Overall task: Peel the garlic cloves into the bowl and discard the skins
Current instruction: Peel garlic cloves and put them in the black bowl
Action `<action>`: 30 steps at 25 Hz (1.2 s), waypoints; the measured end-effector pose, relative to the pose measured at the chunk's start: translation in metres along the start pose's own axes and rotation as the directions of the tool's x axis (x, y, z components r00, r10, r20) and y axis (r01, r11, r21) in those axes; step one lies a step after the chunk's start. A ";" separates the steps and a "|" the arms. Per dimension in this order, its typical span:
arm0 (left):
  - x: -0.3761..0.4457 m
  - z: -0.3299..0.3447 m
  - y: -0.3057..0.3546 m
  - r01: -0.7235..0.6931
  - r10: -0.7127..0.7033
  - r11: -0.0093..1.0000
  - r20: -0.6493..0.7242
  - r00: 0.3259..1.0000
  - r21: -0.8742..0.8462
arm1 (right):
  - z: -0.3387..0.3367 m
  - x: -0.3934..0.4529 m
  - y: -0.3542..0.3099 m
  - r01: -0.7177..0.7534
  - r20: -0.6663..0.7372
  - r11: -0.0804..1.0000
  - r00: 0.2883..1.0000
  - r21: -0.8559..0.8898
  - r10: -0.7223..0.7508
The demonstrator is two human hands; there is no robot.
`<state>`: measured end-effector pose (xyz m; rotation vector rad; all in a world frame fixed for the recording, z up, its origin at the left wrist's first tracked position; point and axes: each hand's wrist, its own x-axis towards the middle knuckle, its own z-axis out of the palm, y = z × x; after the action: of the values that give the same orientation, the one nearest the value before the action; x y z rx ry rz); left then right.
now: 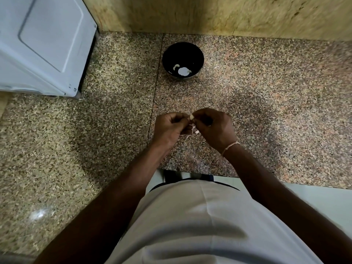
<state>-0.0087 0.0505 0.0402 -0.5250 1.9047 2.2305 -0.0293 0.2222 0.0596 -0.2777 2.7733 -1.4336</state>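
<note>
I see a white appliance (43,44) standing at the far left corner of the speckled granite bench (276,115). A yellowish stone wall (228,14) runs along the bench's far edge.

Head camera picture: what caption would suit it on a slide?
Both hands, left hand and right hand, peel a garlic clove over the speckled counter, black bowl beyond.

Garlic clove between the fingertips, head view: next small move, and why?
Probably keep stripping skin. Both hands, left hand and right hand, pinch the garlic clove over the granite counter, and loose skin hangs below it. The black bowl, already holding peeled pieces, sits farther back, so dropping the clove comes after.
</note>
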 end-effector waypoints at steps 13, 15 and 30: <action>-0.008 0.002 0.014 -0.140 0.147 0.975 -0.026 0.989 0.173 | -0.009 -0.001 -0.012 0.072 0.014 0.997 0.997 0.001 -0.072; -0.009 0.001 0.016 -0.169 0.175 0.961 -0.011 0.985 0.218 | -0.009 -0.001 -0.012 0.083 0.016 0.996 0.996 -0.012 -0.083; -0.006 0.010 0.014 -0.221 0.247 0.921 -0.041 0.968 0.319 | -0.010 0.002 -0.009 0.112 -0.007 0.993 0.994 -0.041 -0.112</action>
<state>-0.0097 0.0586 0.0569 -0.3570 2.4191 1.9968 -0.0305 0.2249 0.0732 -0.4352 2.8389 -1.4057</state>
